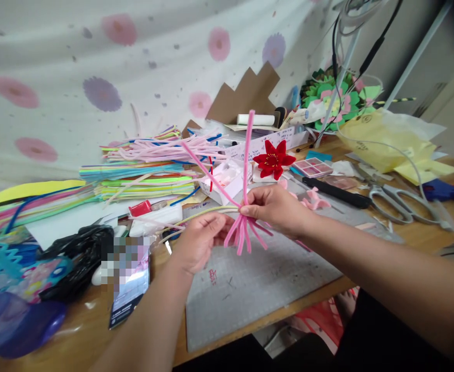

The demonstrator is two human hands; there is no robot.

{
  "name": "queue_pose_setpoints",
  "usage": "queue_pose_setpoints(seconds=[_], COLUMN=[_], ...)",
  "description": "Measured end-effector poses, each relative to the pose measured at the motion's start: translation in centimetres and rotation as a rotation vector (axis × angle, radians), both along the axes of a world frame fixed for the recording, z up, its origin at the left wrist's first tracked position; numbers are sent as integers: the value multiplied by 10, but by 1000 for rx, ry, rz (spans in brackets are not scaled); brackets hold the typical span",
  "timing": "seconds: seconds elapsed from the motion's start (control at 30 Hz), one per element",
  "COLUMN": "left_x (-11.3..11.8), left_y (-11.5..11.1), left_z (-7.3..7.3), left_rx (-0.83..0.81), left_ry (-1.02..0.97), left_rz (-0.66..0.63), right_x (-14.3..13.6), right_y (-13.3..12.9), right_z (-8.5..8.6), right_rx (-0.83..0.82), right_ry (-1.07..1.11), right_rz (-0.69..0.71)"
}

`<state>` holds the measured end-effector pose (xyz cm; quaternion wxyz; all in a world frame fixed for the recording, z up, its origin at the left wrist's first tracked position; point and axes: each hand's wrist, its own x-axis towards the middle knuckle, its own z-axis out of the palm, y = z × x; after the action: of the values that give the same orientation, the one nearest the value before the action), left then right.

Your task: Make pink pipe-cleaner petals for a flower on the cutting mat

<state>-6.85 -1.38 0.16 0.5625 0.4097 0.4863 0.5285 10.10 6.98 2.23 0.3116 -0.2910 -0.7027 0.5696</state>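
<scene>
The R hand (271, 207) is pinching a bunch of pink fuzzy stems (240, 235) w/ thumb and pointer, the tips closing tight w/ no gap I'm seeing. Prob. b/c all the stems are meeting at that spot, and a loose pinch would be letting them slip. The bunch is being held up over the gray mat (242, 305), near its far edge, right in front of the person.

Short ends are fanning out from 4 to 7 o'clock. Two long ones are sticking up: one pointing to 12, the other btwn 10 and 11, maybe so they're not poking the fingers.

The L hand (201, 240) is coming in from 9 o'clock, fingers bending part way and tips right beside the short ends. I can't tell if it's gripping any, b/c the far fingers are hiding. Prob. it's waiting close so it can be helping. A pale yellow stem (215, 210) is running past it toward 9; can't tell if it's joining the bunch.

A red flower (274, 160) is facing the person at 1 o'clock, maybe for easy looking. Scissors (393, 204) are lying at 3, handles turning nearer the person, prob. for quick grabbing. Heaps of stems (165, 147) are sitting at 10, lying lengthwise, prob. so they're not tangling.
</scene>
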Motion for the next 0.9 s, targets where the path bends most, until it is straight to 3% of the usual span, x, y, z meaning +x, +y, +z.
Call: queue_pose_setpoints(seconds=[0.17,0.63,0.9], left_x=[14,13,17], left_y=[-4,-3,-3], left_z=[-1,-5,-6], left_rx=[4,-10,-102], left_ry=[8,62,-112], left_rz=[3,-51,-80], right_x=[-3,-9,-7], right_y=[-2,-3,-5], right_z=[-4,-8,-6], right_rx=[71,136,112], right_ry=[-38,-112,-85], right_rz=[39,3,45])
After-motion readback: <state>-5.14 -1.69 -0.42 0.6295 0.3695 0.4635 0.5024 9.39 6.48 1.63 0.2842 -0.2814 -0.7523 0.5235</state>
